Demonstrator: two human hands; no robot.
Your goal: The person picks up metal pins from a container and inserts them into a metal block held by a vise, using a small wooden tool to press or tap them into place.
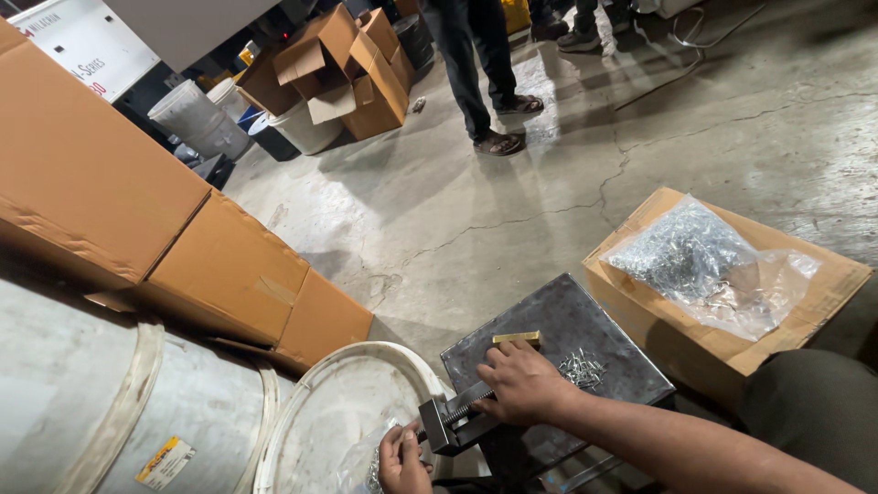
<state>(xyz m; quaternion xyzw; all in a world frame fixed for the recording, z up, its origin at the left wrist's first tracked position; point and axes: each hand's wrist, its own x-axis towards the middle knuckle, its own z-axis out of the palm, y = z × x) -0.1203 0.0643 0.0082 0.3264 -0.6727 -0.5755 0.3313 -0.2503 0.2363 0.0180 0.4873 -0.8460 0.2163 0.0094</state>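
Note:
My right hand (pixel 523 382) lies closed over a threaded metal rod on the dark steel plate (pixel 567 316), gripping a small clamp-like tool (pixel 450 423) at the plate's near-left corner. My left hand (pixel 401 459) is low at the frame's bottom, its fingers pinched on a small metal part right at the tool's left end, above a clear plastic bag. A short brass bar (pixel 517 338) rests on the plate just beyond my right hand. A small heap of shiny metal pieces (pixel 582 369) lies to the right of that hand.
A white bucket (pixel 315 402) stands under my left hand, a large white drum (pixel 82 402) left of it. A cardboard box (pixel 805 274) at right carries a clear bag of metal parts (pixel 695 252). Long cartons (pixel 110 201) lie left. A person's legs (pixel 476 73) stand beyond on the cracked concrete floor.

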